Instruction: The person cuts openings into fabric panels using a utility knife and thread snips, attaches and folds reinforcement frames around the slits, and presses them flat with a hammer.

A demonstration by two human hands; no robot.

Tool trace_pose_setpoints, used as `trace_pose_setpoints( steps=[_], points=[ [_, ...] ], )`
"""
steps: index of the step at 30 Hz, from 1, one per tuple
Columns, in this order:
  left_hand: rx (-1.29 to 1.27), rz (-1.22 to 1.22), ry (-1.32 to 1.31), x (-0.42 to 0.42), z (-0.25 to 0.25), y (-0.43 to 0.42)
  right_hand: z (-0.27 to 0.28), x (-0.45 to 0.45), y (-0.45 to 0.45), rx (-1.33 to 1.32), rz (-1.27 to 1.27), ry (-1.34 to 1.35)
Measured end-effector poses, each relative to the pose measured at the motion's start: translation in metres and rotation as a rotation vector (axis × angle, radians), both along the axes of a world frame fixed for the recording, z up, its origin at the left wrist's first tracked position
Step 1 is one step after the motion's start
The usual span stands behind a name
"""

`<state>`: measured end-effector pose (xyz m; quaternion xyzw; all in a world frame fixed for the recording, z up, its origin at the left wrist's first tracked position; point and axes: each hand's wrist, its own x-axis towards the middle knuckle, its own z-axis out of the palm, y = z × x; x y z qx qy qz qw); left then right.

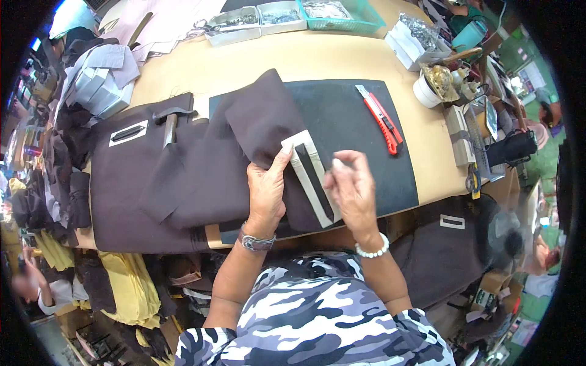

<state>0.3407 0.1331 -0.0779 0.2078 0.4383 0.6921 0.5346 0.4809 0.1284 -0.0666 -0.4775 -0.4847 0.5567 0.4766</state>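
My left hand (267, 190) is closed on a piece of dark brown cloth (259, 116), its thumb pressed near the top of a white rectangular patch (304, 183). A long black slot or strip runs down the middle of that patch. Just right of the patch is my right hand (354, 194), fingers bent and blurred by motion; whether anything sits between them cannot be made out. Under the cloth lies a black cutting mat (342, 100), with a red utility knife (381, 121) on it to the right.
More dark cloth (122, 201) with a similar white patch (128, 133) spreads on the left, a hammer (170, 128) on it. Trays of small metal parts (235, 23) line the back. A white tub (425, 91) stands at right, and patched dark cloth (439, 256) hangs below the edge.
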Motion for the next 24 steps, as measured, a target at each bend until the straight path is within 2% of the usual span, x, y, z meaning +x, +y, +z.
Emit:
trace_pose_setpoints(
  steps=[2,4,5,8,12,17,20,24],
  points=[
    [-0.014,-0.054,0.009,-0.002,-0.005,0.002,-0.007,0.022,0.007,0.385,-0.204,-0.6],
    [-0.021,-0.094,0.001,-0.001,-0.007,0.002,-0.019,0.045,0.013,0.617,-0.257,-1.042],
    [-0.022,-0.105,-0.011,0.0,-0.006,0.001,-0.025,0.053,0.014,0.602,-0.203,-1.14],
    [-0.023,-0.134,-0.009,0.004,-0.006,-0.001,-0.018,0.051,0.018,0.793,-0.14,-1.133],
    [0.009,-0.167,0.008,0.007,-0.004,-0.004,0.013,0.027,0.03,0.992,0.126,-0.842],
    [0.064,-0.189,0.113,0.005,-0.002,-0.009,0.013,0.018,0.048,1.224,0.203,-0.871],
    [0.075,-0.207,0.14,0.005,-0.001,-0.01,0.016,0.016,0.055,1.285,0.235,-0.857],
    [0.083,-0.226,0.148,0.003,0.002,-0.013,0.019,0.013,0.062,1.157,0.29,-0.727]
  ],
)
